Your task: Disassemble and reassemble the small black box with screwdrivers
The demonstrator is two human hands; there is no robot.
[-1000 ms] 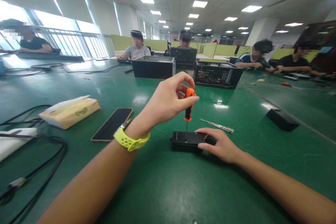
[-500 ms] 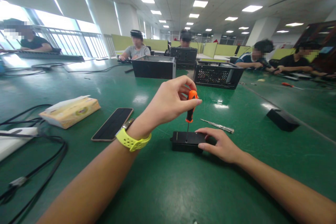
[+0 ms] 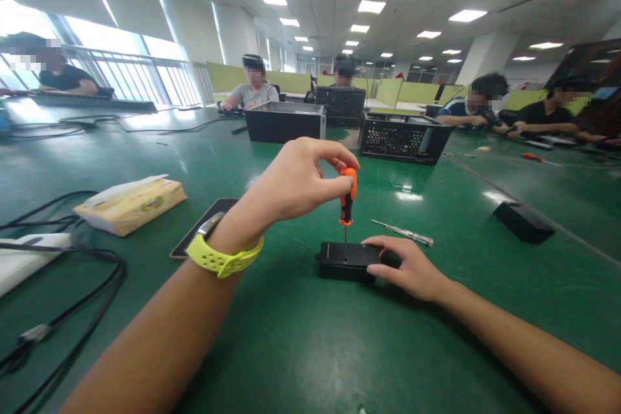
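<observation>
Between the thumb and fingers of my left hand (image 3: 303, 178) is the orange and black handle of a screwdriver (image 3: 347, 197). It stands nearly upright, its thin shaft reaching down to the top of a black rectangular box (image 3: 347, 262). Whether the tip sits in a screw hole is too small to tell. My right hand (image 3: 410, 265) grips the right end of that box, thumb on the near side and fingers on the far side, against the green table. Just behind it lies a second, slim screwdriver (image 3: 402, 233) with a clear handle.
A phone (image 3: 194, 233) lies partly under my left wrist, beside a tissue pack (image 3: 130, 204). Black cables (image 3: 97, 297) and a white power strip (image 3: 33, 259) are at left. A black block (image 3: 524, 221) is at right. Computer cases (image 3: 405, 139) and several people are beyond.
My left hand has shifted slightly left and turned around the screwdriver handle, its wrist now covering more of the phone. The right hand and the box have stayed in place.
</observation>
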